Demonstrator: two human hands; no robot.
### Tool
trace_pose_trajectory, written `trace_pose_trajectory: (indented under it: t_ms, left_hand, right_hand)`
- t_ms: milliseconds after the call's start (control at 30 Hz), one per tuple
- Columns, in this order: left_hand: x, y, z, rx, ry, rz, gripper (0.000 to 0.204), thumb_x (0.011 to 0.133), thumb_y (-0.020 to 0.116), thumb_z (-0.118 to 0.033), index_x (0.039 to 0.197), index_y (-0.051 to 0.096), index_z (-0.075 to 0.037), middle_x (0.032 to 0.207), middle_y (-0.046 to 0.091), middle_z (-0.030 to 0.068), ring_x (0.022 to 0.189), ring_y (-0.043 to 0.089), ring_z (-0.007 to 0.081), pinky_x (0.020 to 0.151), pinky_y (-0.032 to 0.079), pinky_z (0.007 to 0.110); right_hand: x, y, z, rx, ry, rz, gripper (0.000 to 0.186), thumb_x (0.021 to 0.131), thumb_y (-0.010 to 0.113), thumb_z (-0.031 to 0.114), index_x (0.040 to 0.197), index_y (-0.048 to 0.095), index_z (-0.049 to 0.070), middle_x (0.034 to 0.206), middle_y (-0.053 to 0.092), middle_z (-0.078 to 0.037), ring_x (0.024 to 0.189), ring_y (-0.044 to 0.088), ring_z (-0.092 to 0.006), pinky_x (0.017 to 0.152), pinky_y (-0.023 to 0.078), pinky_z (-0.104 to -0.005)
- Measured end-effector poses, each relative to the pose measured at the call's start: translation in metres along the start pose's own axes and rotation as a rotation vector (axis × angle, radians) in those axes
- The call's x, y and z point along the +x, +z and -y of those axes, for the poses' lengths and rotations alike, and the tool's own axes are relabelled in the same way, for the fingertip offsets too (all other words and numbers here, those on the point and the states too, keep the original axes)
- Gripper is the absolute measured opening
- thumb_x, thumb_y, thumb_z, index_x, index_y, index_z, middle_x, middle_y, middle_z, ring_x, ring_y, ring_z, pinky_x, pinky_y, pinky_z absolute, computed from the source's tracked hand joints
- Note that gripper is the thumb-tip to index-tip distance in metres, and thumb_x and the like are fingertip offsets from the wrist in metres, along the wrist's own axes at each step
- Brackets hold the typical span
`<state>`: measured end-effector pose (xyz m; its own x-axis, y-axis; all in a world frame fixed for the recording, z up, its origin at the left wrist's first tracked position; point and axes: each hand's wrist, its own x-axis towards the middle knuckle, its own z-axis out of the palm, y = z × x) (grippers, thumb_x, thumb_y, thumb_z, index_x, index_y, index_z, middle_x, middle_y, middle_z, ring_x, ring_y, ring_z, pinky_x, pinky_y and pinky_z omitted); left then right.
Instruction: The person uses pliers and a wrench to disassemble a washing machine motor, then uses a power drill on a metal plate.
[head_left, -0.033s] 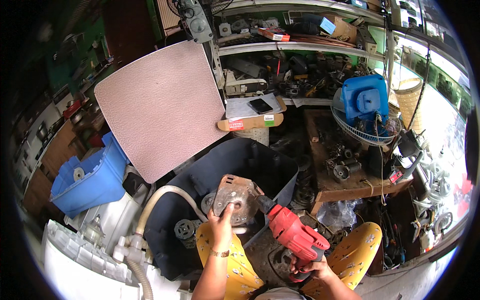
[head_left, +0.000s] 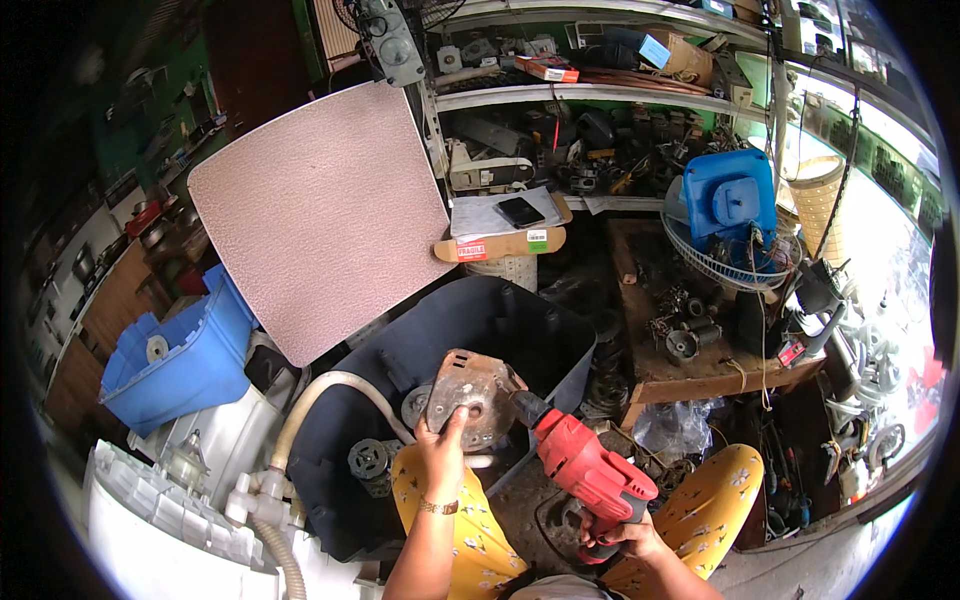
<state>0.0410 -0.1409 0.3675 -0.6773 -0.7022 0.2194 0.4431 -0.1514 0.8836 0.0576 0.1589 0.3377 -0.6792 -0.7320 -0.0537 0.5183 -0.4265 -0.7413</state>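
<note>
My left hand (head_left: 442, 446) grips a rusty, rounded-corner metal plate (head_left: 464, 384) by its lower edge, thumb on the front face near a hole. A red power drill (head_left: 590, 462) is held by its handle in my right hand (head_left: 628, 538), fingers wrapped round the grip. The drill's black chuck (head_left: 529, 406) points up and left at the plate's right edge. Whether the tip touches the metal is hard to make out. Below and behind the plate is a large dark plastic tub (head_left: 325, 500), with a round grey metal part (head_left: 371, 460) at its left side.
A pale hose (head_left: 318, 400) curves over the tub's left side. Behind leans a large pinkish panel (head_left: 320, 215). On the right, a wooden bench (head_left: 690, 378) bears motor parts and a white basket (head_left: 700, 258). A blue bin (head_left: 180, 365) stands left. A phone (head_left: 520, 211) lies on papers ahead.
</note>
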Motion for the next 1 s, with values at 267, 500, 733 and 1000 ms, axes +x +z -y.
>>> trace_pose_trajectory:
  t_ms: [267,500,733,1000]
  left_hand:
    - [-0.001,0.006,-0.002,0.001,-0.071,-0.003,0.029,0.087,0.069,-0.011,0.111,0.059,0.001,0.104,0.065,0.007,0.091,0.061,0.0133,0.084,0.049,0.028]
    - [0.0,0.0,0.01,0.116,-0.037,0.027,0.03,0.087,0.068,-0.011,0.113,0.057,0.0,0.105,0.063,0.0075,0.089,0.061,0.0151,0.079,0.052,0.031]
    - [0.008,-0.015,0.029,0.126,0.022,0.028,0.027,0.086,0.067,-0.006,0.11,0.059,0.003,0.104,0.065,0.008,0.092,0.061,0.0148,0.084,0.048,0.029]
    - [0.005,-0.006,0.024,0.083,0.032,0.034,0.021,0.086,0.066,-0.003,0.106,0.062,0.003,0.1,0.067,0.0067,0.088,0.063,0.0138,0.083,0.049,0.027]
  right_hand:
    - [0.001,-0.005,-0.003,0.019,0.008,-0.04,0.059,0.059,0.061,0.001,0.118,0.052,-0.001,0.097,0.061,-0.013,0.082,0.065,-0.0259,0.069,0.055,-0.0344]
    - [0.006,-0.007,-0.003,0.035,0.022,-0.03,0.06,0.061,0.06,0.0,0.12,0.051,-0.003,0.097,0.061,-0.014,0.083,0.065,-0.026,0.07,0.056,-0.0346]
    - [0.014,-0.028,-0.02,0.13,0.065,0.043,0.064,0.068,0.06,-0.001,0.13,0.045,-0.002,0.11,0.062,-0.018,0.1,0.064,-0.0313,0.083,0.056,-0.0411]
    - [0.018,-0.032,-0.021,0.149,0.081,0.067,0.063,0.075,0.062,0.0,0.134,0.042,-0.001,0.113,0.061,-0.018,0.104,0.063,-0.0323,0.085,0.055,-0.042]
